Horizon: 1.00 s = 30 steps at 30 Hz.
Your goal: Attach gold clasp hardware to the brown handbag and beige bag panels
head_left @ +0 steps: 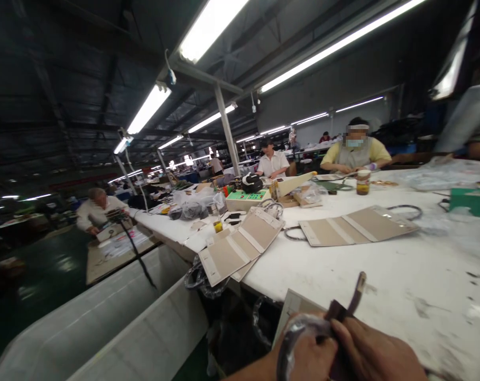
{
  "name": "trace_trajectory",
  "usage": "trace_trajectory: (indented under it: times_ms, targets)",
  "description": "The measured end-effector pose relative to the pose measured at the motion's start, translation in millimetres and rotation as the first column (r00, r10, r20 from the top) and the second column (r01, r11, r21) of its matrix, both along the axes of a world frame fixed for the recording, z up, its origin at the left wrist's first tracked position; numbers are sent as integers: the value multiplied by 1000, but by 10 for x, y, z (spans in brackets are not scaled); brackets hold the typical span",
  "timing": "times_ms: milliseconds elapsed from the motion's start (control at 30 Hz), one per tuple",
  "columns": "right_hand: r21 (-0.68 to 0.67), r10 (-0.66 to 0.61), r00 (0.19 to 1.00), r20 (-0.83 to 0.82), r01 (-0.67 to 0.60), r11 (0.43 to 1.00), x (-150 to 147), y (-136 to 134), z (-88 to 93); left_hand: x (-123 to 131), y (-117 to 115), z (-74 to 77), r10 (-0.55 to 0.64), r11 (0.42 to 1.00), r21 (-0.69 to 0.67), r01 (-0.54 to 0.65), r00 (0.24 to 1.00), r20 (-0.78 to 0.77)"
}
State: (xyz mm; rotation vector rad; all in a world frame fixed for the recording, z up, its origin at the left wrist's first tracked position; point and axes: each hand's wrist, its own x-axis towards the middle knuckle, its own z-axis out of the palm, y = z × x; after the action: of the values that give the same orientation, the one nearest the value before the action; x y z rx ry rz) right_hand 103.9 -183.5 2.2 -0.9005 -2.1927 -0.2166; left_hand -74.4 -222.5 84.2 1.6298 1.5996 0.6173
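Low in the head view, my left hand (pixel 313 354) is closed around a dark bag handle (pixel 285 346) whose curved part is wrapped in clear plastic. My right hand (pixel 377 346) presses against it from the right, fingers closed on a dark brown strap (pixel 339 312). The strap's narrow end (pixel 358 291) sticks up past my fingers. Part of a beige bag panel (pixel 293 309) shows just behind my left hand, at the table edge. My palms and the lower part of the strap are hidden.
On the white table (pixel 382 264) lie a beige panel with handles (pixel 354 225) and stacked panels (pixel 243 246) overhanging the edge. Behind them stand a green-topped machine (pixel 248 198) and a jar (pixel 362 182). Several people work beyond. A pale trough (pixel 105 312) runs along the left.
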Motion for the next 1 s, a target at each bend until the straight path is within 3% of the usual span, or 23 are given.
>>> trace_trajectory:
  times_ms: [100, 167, 267, 367, 500, 600, 700, 767, 900, 933, 1000]
  targets:
    - [-43, -102, 992, 72, 105, 994, 13, 22, 181, -11, 100, 82, -133, 991, 26, 133, 991, -8]
    - [-79, -103, 985, 142, 115, 990, 72, 28, 243, -14, 139, 92, -193, 981, 22, 193, 981, 21]
    - [-155, -93, 982, 167, 119, 981, 126, -16, 245, 16, 166, 67, -244, 968, 68, 240, 968, 60]
    - [-252, -177, 977, 123, 203, 946, 111, -60, 219, 53, 278, 48, -319, 936, 184, 300, 944, 81]
    - [-505, -252, 967, 32, 233, 831, 190, 1, 315, 46, 652, 70, -394, 919, 74, 387, 907, 149]
    - [-695, -305, 949, -81, 166, 700, 382, 101, 492, 30, 927, 154, -500, 845, -15, 534, 801, 330]
    - [-723, -439, 886, -149, 205, 660, 539, 168, 633, 30, 1067, 248, -516, 751, -122, 649, 691, 506]
    - [-753, -465, 862, -202, 167, 637, 560, 177, 664, 28, 1102, 263, -495, 703, -188, 686, 661, 564]
    - [-893, -418, 847, -328, -135, 428, 468, 145, 599, -73, 1158, 128, -430, 663, -308, 682, 685, 588]
    - [-902, -424, 837, -345, -171, 398, 448, 139, 572, -136, 1171, 74, -393, 680, -335, 652, 710, 584]
    - [-899, -452, 816, -361, -177, 400, 437, 137, 524, -313, 1172, -26, -270, 745, -375, 552, 763, 588]
